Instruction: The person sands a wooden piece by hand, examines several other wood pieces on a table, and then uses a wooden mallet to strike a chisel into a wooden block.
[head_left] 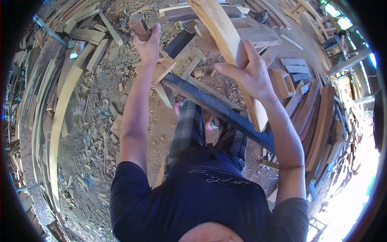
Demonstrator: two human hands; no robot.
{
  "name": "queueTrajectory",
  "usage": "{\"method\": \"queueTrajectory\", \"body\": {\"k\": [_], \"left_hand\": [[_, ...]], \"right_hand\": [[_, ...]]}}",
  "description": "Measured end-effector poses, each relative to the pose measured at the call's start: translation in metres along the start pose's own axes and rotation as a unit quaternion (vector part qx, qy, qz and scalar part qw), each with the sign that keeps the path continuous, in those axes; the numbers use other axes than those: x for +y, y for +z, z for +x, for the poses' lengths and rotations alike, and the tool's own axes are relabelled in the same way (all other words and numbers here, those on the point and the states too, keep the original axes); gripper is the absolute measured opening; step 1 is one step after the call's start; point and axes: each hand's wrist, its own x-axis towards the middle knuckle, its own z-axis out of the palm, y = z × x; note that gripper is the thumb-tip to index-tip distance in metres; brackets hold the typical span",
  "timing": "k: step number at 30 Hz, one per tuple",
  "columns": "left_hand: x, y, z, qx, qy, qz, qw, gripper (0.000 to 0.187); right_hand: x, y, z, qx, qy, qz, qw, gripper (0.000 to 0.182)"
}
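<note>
My left hand (pixel 147 50) is closed around a short, thick brown wooden piece (pixel 139 27) with a blunt end, perhaps a mallet; its lower part is hidden by the hand. On the right, my right hand (pixel 252 74) grips a long pale wooden plank (pixel 225 34), with the thumb out across its face. The plank slants from the top of the view down to the dark beam (pixel 217 105) in front of my legs. Just below my left hand, a block of light wood (pixel 164 69) with a rough, chipped edge lies at the beam's far left end.
Wood chips and offcuts (pixel 96 125) litter the ground on the left. A long curved board (pixel 64 117) lies there beside stacked timber. More boards (pixel 314 117) are piled at the right, near a wooden box-like frame (pixel 282 82). Wide planks (pixel 242 40) lie ahead.
</note>
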Motion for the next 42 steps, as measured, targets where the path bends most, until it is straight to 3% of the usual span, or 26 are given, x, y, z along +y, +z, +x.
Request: {"method": "queueTrajectory", "body": {"k": [5, 8, 10, 12, 14, 15, 16, 18, 20, 22, 25, 26, 28, 32, 34, 35, 37, 38, 40, 41, 42], "left_hand": [[-0.01, -0.001, 0.004, -0.013, 0.033, 0.036, 0.999, 0.027], [-0.013, 0.005, 0.003, -0.014, 0.074, 0.085, 0.993, 0.026], [-0.01, 0.01, 0.002, -0.017, 0.097, 0.111, 0.989, 0.027], [-0.005, 0.013, -0.001, -0.038, 0.162, 0.173, 0.971, 0.026], [-0.004, 0.013, 0.0, -0.046, 0.117, 0.148, 0.981, 0.024], [-0.003, 0.012, 0.002, -0.05, 0.074, 0.123, 0.988, 0.023], [-0.004, 0.011, 0.002, -0.049, 0.077, 0.123, 0.988, 0.023], [-0.013, 0.009, 0.008, 0.002, 0.032, 0.035, 0.999, 0.026], [-0.02, 0.0, 0.011, -0.008, 0.013, 0.062, 0.998, 0.027], [-0.024, 0.0, 0.013, -0.015, 0.067, 0.091, 0.993, 0.024], [-0.021, 0.003, 0.014, -0.013, 0.06, 0.076, 0.995, 0.024], [-0.021, 0.003, 0.014, -0.011, 0.05, 0.076, 0.996, 0.024], [-0.019, 0.006, 0.011, -0.007, 0.06, 0.078, 0.995, 0.024], [-0.017, 0.007, 0.012, 0.002, 0.058, 0.1, 0.993, 0.024], [-0.018, 0.005, 0.009, -0.007, 0.069, 0.115, 0.991, 0.024], [-0.017, 0.006, 0.007, -0.012, 0.081, 0.112, 0.99, 0.023], [-0.016, 0.009, 0.009, -0.019, 0.081, 0.119, 0.989, 0.023], [-0.017, 0.01, 0.01, -0.019, 0.081, 0.117, 0.99, 0.023], [-0.019, 0.008, 0.012, -0.012, 0.027, 0.09, 0.995, 0.023], [-0.019, 0.006, 0.013, -0.01, 0.032, 0.089, 0.995, 0.023], [-0.019, 0.002, 0.012, -0.004, 0.014, 0.095, 0.995, 0.024]], "right_hand": [[-0.008, -0.011, 0.009, 0.006, -0.038, 0.017, 0.999, 0.048], [-0.064, -0.043, 0.022, 0.054, -0.093, 0.012, 0.994, 0.05], [-0.115, -0.057, 0.022, 0.134, -0.171, 0.193, 0.957, 0.067], [-0.096, -0.054, 0.023, 0.101, -0.139, 0.199, 0.965, 0.058], [-0.058, -0.034, 0.022, 0.068, -0.106, 0.204, 0.971, 0.051], [-0.029, -0.015, 0.023, 0.004, -0.137, 0.004, 0.991, 0.044], [-0.015, -0.006, 0.024, -0.059, -0.16, -0.194, 0.966, 0.038], [-0.025, -0.014, 0.026, -0.025, -0.174, -0.191, 0.966, 0.037], [-0.046, -0.027, 0.03, -0.008, -0.188, -0.184, 0.965, 0.036], [-0.08, -0.044, 0.037, -0.023, -0.189, 0.011, 0.982, 0.042], [-0.104, -0.052, 0.036, 0.027, -0.179, 0.107, 0.978, 0.054], [-0.087, -0.042, 0.039, 0.027, -0.177, 0.106, 0.978, 0.054], [-0.029, -0.007, 0.046, 0.01, -0.195, -0.128, 0.972, 0.053], [-0.008, -0.011, 0.046, -0.005, -0.219, -0.198, 0.955, 0.054], [-0.048, -0.04, 0.051, 0.001, -0.191, -0.043, 0.981, 0.058], [-0.071, -0.05, 0.049, -0.003, -0.186, -0.04, 0.982, 0.058], [-0.112, -0.063, 0.045, 0.027, -0.208, 0.248, 0.946, 0.069], [-0.102, -0.055, 0.044, 0.027, -0.208, 0.246, 0.946, 0.069], [-0.056, -0.022, 0.039, 0.058, -0.058, -0.051, 0.995, 0.062], [-0.034, -0.01, 0.038, 0.059, -0.064, -0.051, 0.995, 0.062], [-0.01, 0.002, 0.036, 0.032, -0.123, -0.138, 0.982, 0.062]]}}
